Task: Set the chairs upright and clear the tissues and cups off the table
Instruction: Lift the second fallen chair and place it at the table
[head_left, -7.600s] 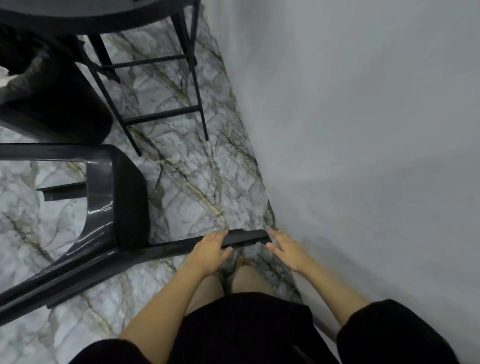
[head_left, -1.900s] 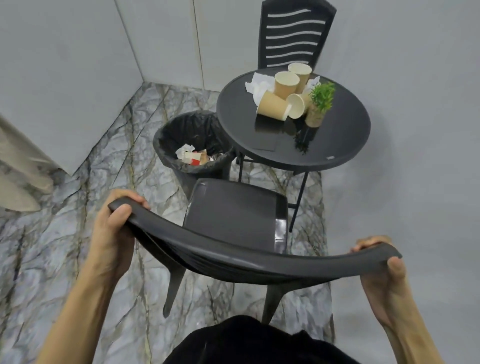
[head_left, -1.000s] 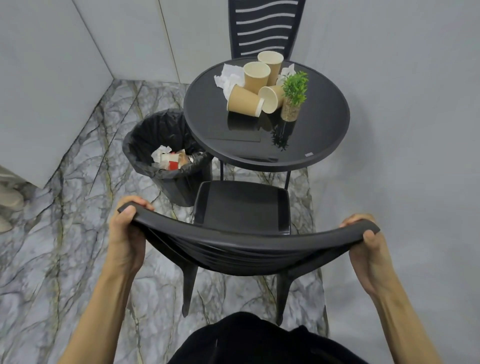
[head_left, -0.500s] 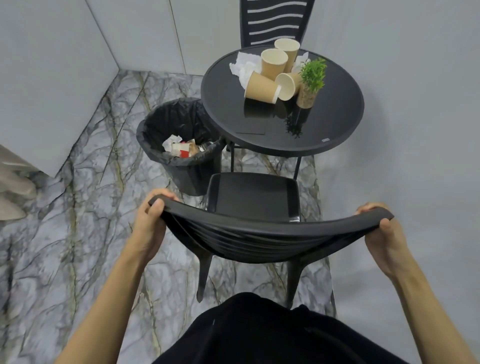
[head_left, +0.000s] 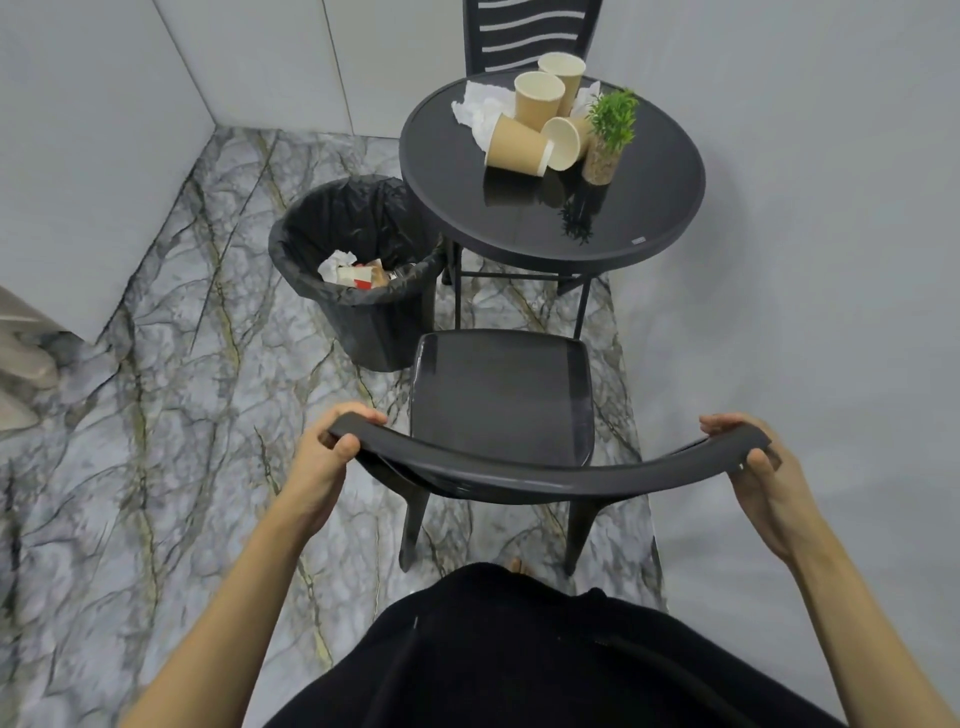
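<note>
We stand behind a chair (head_left: 501, 395) that is upright on the floor (head_left: 171, 415), our left grip (head_left: 322, 457) and right grip (head_left: 769, 478) on the two ends of its backrest. Beyond its seat is the tabletop (head_left: 519, 208). Cups (head_left: 537, 119), two standing and two lying, sit toward its far side, tissues (head_left: 478, 111) to their left, a plant (head_left: 608, 135) to their right. A bin (head_left: 358, 260) stands on the floor left of the table. A second chair (head_left: 530, 36) stands behind the table.
</note>
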